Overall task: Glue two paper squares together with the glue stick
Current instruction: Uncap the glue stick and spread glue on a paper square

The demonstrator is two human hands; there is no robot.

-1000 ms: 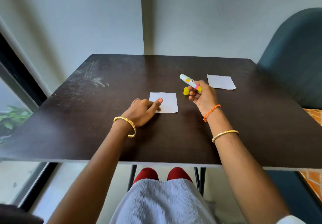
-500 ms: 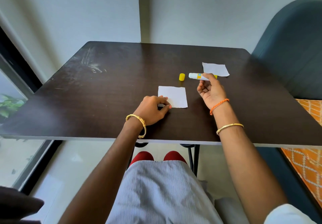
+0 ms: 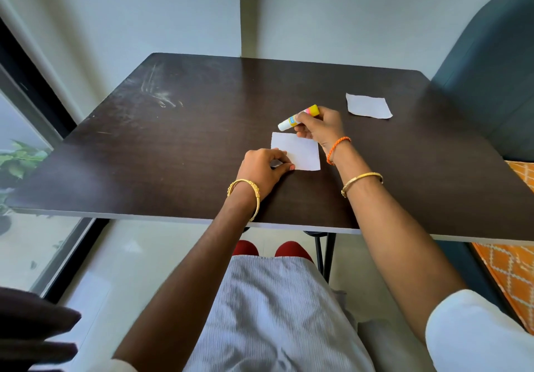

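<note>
The right hand (image 3: 319, 127) has swung the glue stick (image 3: 297, 117) down from near the far paper square (image 3: 369, 105), its white end now just above the near paper square (image 3: 297, 152), so gluing looks ready to start. The left hand (image 3: 264, 169) still pins that square's corner to the counter (image 3: 173, 140) with curled fingers (image 3: 284, 166). The yellow cap is out of sight now, and nothing blocks the way.

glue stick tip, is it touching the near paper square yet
Apart. The head view shows dark table between the glue stick tip and the near paper square.
</note>
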